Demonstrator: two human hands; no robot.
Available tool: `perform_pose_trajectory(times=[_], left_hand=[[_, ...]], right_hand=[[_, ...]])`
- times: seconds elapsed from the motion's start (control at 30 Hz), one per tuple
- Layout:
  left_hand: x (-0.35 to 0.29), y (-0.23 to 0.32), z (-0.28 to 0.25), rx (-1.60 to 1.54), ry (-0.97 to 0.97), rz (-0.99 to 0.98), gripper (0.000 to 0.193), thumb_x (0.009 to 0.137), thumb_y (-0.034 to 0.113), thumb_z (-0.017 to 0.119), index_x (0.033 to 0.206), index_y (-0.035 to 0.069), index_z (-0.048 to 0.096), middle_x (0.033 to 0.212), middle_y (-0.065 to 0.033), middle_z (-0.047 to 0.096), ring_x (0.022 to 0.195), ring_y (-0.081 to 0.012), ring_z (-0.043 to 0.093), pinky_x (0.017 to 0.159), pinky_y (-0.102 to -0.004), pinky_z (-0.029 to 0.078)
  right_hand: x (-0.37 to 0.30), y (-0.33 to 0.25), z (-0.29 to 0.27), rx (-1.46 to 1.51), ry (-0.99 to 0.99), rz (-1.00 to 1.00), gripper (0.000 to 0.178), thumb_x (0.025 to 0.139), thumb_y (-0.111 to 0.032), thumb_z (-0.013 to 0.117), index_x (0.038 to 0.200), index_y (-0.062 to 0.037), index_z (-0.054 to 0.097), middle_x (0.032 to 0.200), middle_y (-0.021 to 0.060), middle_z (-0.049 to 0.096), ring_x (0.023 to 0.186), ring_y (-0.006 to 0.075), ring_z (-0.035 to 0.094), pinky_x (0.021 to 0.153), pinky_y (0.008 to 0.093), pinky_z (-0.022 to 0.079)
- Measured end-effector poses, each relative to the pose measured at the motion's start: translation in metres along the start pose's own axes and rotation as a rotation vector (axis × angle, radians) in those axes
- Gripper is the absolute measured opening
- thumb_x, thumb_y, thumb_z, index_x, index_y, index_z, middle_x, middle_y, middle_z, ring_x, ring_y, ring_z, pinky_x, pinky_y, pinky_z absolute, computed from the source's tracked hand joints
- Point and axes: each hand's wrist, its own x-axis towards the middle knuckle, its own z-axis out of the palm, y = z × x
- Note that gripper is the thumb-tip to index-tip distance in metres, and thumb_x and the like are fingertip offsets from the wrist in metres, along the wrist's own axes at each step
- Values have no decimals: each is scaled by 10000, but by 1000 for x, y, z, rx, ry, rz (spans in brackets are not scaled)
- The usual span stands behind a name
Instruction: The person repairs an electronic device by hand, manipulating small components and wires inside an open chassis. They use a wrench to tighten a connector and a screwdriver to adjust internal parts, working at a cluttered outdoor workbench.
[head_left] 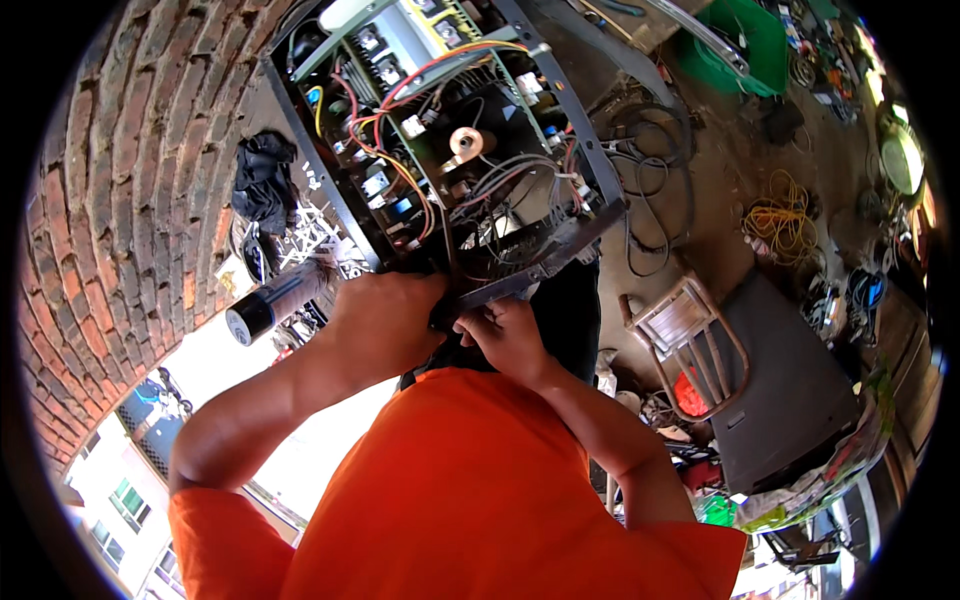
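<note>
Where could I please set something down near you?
The dark panel right of the wooden chair looks bare, as does floor between the dark cable and yellow cord. Crowded: left of the open chassis, with cylinder, white scraps.

We are seeing the open electrical chassis [586, 130] being cut off by the upper edge. Its near panel [545, 262] is hiding some fingertips of the right hand [505, 335], and the left hand [388, 315] is hiding its own from us.

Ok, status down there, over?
Left hand and right hand at open chassis's near edge. Wires looped inside. Black-ended cylinder beside left hand.
</note>
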Motion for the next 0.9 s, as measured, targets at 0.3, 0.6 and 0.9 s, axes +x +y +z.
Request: perform_pose_trajectory(times=[0.3, 0.6, 0.9], left_hand=[[-9, 22, 21, -15, 249, -158, 362, 697, 198, 735, 1005, 70, 594, 916, -116, 655, 763, -340, 643, 625, -438, 518], [-62, 40, 105, -1022, 889, -441, 151, 862, 85, 650, 960, -14, 590, 770, -47, 606, 539, -58, 488, 463, -205, 394], [8, 60, 156, -2361, 780, -409, 121, 920, 129, 579, 993, 35, 601, 869, -40, 643, 717, -122, 597, 630, -254, 491]], right_hand=[[10, 1, 0, 198, -58, 68, 112, 885, -53, 597, 955, 32, 618, 702, 53, 623, 554, 84, 576, 486, 252, 468], [21, -2, -18, 89, -306, 176, 177, 904, -94, 593, 1047, 9, 592, 706, 24, 596, 582, 85, 570, 504, 256, 476], [27, -9, -42, -360, -372, 100, 159, 895, -145, 608, 934, 9, 623, 715, 81, 604, 635, 137, 569, 566, 321, 449]])
